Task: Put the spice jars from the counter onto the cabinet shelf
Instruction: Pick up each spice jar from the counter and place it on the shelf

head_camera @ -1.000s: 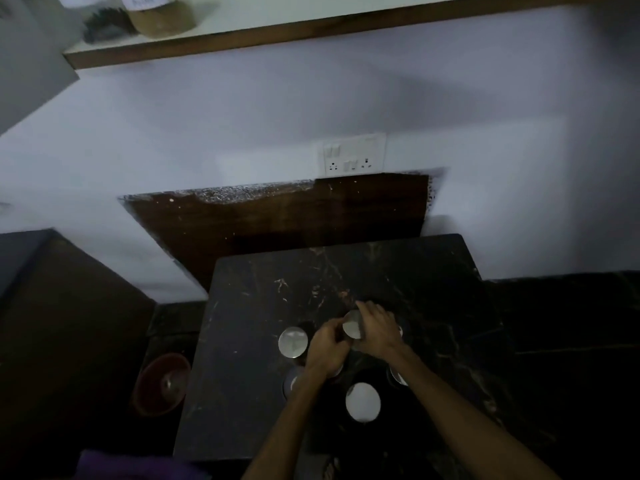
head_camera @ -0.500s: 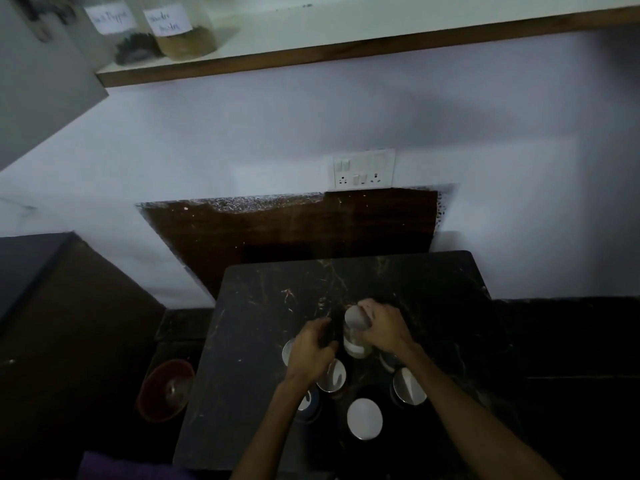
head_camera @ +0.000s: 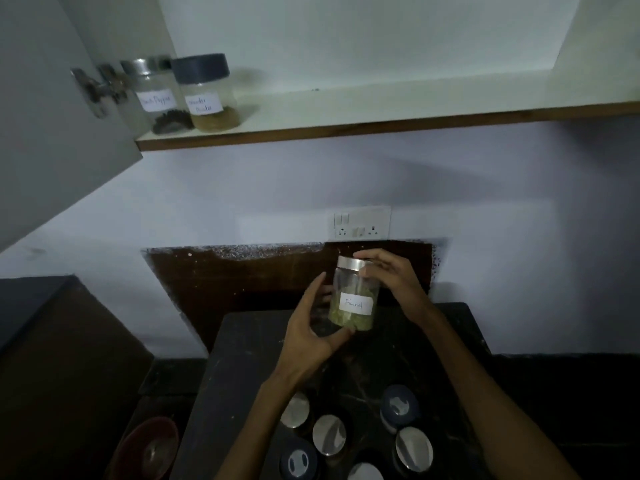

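A clear jar with a silver lid and a white "Fennel" label (head_camera: 354, 296) is lifted above the dark counter (head_camera: 242, 375). My right hand (head_camera: 388, 275) grips its lid and upper side. My left hand (head_camera: 311, 327) cups the jar's lower left side and bottom. Several lidded spice jars (head_camera: 329, 434) stand on the counter near its front edge. The white cabinet shelf (head_camera: 381, 109) above holds a silver-lidded jar of black pepper (head_camera: 156, 95) and a dark-lidded jar of tan powder (head_camera: 207, 95) at its left end.
An open grey cabinet door (head_camera: 52, 116) hangs at the upper left. A switch and socket plate (head_camera: 360, 223) is on the wall behind the counter. A reddish bowl (head_camera: 149, 452) sits low to the left of the counter.
Both hands have lifted the fennel jar off the counter, up in front of the wall. The view has tilted up, showing more of the shelf.
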